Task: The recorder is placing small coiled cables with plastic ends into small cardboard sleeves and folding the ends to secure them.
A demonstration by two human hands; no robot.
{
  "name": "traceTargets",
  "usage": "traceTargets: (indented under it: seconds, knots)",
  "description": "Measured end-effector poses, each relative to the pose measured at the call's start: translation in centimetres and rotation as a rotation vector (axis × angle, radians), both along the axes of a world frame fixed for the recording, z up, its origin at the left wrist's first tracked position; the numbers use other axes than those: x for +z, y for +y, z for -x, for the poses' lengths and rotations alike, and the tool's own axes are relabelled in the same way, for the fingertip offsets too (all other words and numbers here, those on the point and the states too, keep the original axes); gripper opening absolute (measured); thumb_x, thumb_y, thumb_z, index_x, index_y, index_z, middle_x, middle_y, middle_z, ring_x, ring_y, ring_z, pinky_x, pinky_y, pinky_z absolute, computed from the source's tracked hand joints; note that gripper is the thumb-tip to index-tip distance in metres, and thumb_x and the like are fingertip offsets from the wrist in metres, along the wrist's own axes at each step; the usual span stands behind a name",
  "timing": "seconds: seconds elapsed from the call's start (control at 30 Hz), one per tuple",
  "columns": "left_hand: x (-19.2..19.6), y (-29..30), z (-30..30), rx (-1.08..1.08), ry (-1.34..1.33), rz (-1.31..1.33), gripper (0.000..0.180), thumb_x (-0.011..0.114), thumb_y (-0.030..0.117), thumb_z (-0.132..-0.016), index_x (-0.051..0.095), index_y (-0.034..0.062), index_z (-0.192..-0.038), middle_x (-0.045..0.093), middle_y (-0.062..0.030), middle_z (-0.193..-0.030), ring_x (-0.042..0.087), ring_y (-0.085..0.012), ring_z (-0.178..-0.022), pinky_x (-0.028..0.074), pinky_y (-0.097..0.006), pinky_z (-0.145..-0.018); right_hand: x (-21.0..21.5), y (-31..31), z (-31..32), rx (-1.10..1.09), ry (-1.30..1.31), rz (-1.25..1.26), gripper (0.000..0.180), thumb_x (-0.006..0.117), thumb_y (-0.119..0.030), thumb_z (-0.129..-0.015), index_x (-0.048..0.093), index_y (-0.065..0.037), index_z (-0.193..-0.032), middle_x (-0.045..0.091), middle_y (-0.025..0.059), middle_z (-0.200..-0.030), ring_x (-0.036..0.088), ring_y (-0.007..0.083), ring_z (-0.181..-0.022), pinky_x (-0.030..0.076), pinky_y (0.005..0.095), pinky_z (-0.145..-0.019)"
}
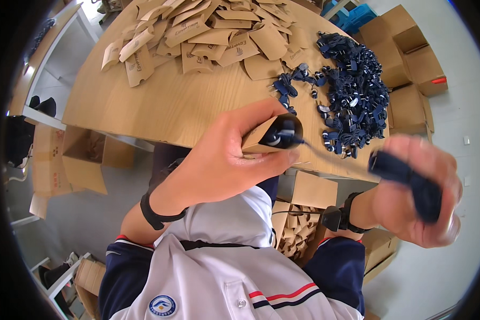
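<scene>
My left hand (218, 152) is closed around a small brown cardboard pillow box (255, 140), its open end turned to the right. Inside that mouth sit dark earphones (284, 131) with silvery parts. A thin cord stretches from them to my right hand (418, 186), which is out to the right past the table edge and blurred by motion. Held in its fingers is the dark, bundled earphone cord (408, 181). Beyond the box, a few loose bundled earphones (286, 85) lie on the wooden table (160, 106).
A large heap of pillow boxes (197, 34) covers the table's far side. Many bundled dark earphones (354, 88) are piled at its right. Below the near edge, a carton (317, 186) contains more pillow boxes. Other cartons (410, 53) stand on the floor at right and left.
</scene>
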State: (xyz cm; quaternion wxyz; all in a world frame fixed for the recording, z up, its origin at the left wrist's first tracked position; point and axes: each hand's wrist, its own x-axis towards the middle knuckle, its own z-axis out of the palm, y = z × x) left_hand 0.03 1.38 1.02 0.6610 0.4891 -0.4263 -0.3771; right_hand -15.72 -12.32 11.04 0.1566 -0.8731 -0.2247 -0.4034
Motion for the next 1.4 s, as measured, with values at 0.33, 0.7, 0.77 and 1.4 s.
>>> traceTargets:
  seconds: [0.33, 0.7, 0.77, 1.4]
  knots:
    - [-0.3, 0.7, -0.5, 0.015, -0.133, 0.222, 0.027, 0.075, 0.010, -0.078, 0.062, 0.0008, -0.101, 0.064, -0.0050, -0.084, 0.055, -0.0093, -0.077, 0.047, -0.027, -0.071, -4.7, 2.6, -4.8, 0.105, 0.053, -0.475, 0.015, 0.058, -0.005, -0.093, 0.059, -0.001, -0.107, 0.068, 0.0287, -0.090, 0.069, 0.0299, -0.078, 0.056, 0.0398, -0.074]
    - [-2.1, 1.4, -2.5, -0.225, 0.186, 0.015, 0.028, 0.077, 0.020, -0.084, 0.066, 0.0010, -0.102, 0.069, -0.0029, -0.082, 0.063, -0.0078, -0.071, 0.049, -0.024, -0.060, -5.5, 3.0, -4.9, -0.355, 0.273, 0.027, 0.017, 0.070, -0.009, -0.080, 0.073, -0.006, -0.096, 0.073, 0.0154, -0.101, 0.064, 0.0281, -0.102, 0.046, 0.0413, -0.091]
    - [-3.0, 1.3, -3.0, -0.235, 0.242, -0.011, 0.028, 0.077, 0.020, -0.084, 0.066, 0.0009, -0.101, 0.069, -0.0023, -0.078, 0.062, -0.0081, -0.070, 0.049, -0.024, -0.060, -6.2, 3.5, -5.0, -0.393, 0.261, 0.052, 0.021, 0.073, -0.008, -0.075, 0.074, -0.007, -0.096, 0.073, 0.0134, -0.100, 0.065, 0.0255, -0.099, 0.045, 0.0427, -0.092]
    - [-5.7, 0.0, -3.6, -0.268, 0.376, 0.014, 0.046, 0.056, 0.034, -0.097, 0.053, -0.0030, -0.124, 0.065, -0.0177, -0.110, 0.067, -0.0251, -0.096, 0.058, -0.035, -0.075, -10.1, 1.1, -3.1, -0.343, 0.130, -0.439, 0.042, 0.075, 0.001, -0.077, 0.057, 0.008, -0.114, 0.066, 0.0148, -0.086, 0.064, 0.0195, -0.079, 0.049, 0.0389, -0.091]
